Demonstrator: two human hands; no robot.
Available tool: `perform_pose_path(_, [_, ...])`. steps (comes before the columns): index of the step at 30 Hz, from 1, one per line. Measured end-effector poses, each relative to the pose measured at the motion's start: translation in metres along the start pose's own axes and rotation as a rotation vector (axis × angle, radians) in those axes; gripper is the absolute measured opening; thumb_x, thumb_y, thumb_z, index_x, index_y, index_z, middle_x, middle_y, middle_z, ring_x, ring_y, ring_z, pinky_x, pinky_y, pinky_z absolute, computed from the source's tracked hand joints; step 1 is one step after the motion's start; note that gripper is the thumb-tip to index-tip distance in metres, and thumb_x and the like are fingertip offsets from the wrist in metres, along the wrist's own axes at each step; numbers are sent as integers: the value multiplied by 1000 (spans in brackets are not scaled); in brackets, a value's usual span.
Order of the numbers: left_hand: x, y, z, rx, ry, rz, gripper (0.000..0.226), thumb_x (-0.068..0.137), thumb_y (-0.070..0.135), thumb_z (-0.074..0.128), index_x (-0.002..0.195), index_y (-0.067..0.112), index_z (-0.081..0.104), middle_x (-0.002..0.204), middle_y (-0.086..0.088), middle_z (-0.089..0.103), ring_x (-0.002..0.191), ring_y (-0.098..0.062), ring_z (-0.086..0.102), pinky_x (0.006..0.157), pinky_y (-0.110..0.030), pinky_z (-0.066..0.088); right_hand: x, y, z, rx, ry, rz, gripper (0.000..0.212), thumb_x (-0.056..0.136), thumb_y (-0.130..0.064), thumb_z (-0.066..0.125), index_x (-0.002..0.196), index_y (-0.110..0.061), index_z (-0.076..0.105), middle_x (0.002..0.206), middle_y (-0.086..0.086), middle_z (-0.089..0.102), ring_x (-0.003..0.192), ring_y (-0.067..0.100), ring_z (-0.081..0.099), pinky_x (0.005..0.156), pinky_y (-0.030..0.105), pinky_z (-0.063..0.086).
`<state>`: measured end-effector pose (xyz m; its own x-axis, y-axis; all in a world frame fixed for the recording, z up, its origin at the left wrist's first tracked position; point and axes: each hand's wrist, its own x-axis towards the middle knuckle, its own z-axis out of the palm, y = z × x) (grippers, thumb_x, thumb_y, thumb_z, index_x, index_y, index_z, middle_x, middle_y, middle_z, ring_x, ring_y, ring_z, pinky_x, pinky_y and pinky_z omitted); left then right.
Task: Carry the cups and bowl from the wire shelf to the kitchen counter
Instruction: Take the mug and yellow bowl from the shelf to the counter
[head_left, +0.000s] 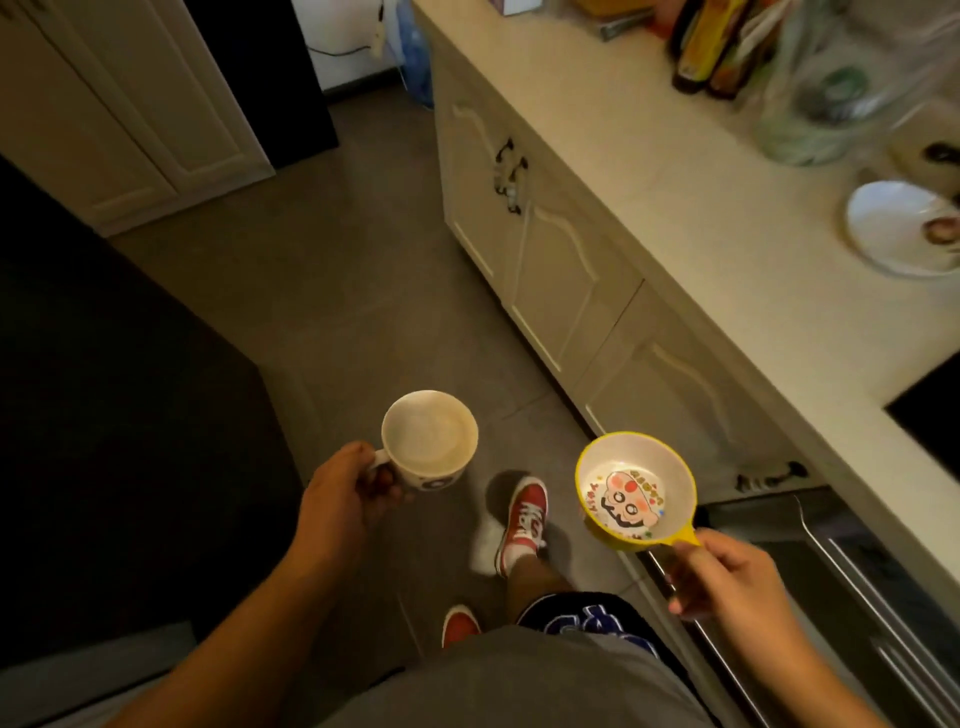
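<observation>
My left hand (343, 499) grips the handle of a cream mug (430, 439) with a dark print on its side, held upright over the grey floor. My right hand (727, 577) pinches the small handle of a yellow bowl (636, 488) with a white inside and a cartoon face on its bottom. The bowl hangs level just left of the cabinet fronts, below the kitchen counter (675, 197). Both vessels look empty. The wire shelf is out of view.
On the counter stand dark bottles (701, 47), a clear plastic bag (826, 88) and a white bowl (904, 228). A black hob corner (930, 410) and an oven front (857, 582) are at the right. Cream cabinets line both sides; a dark surface (104, 389) fills the left.
</observation>
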<state>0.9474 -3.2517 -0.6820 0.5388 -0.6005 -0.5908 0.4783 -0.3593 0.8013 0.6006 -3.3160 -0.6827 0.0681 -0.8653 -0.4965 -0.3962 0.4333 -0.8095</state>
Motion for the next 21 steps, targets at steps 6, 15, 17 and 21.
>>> perform_pose_path(6, [88, 53, 80, -53, 11, 3, 25, 93, 16, 48, 72, 12, 62, 50, 0, 63, 46, -11, 62, 46, -28, 55, 95, -38, -5, 31, -8, 41, 30, 92, -5, 57, 65, 8, 61, 54, 23, 62, 40, 26, 60, 43, 30, 48])
perform_pose_path(15, [167, 122, 126, -29, -122, 115, 36, 87, 21, 45, 54, 19, 57, 54, -2, 57, 53, -16, 61, 53, -31, 56, 232, -150, 8, 2, -81, -53, 32, 92, -13, 57, 63, -4, 65, 54, 14, 65, 44, 25, 62, 42, 26, 47])
perform_pose_path(17, [184, 135, 135, -46, -129, 113, 34, 85, 23, 46, 52, 21, 57, 54, -1, 55, 53, -16, 59, 55, -33, 56, 255, -177, 12, -27, -84, -85, 33, 92, -18, 57, 62, -7, 65, 55, 15, 67, 46, 26, 65, 44, 29, 50])
perform_pose_path(21, [223, 167, 158, 8, -174, 115, 35, 84, 28, 47, 51, 21, 55, 56, -3, 55, 55, -18, 58, 63, -39, 53, 296, -221, 23, -41, -78, -135, 29, 90, -19, 57, 65, -7, 67, 60, 15, 69, 49, 27, 67, 49, 32, 53])
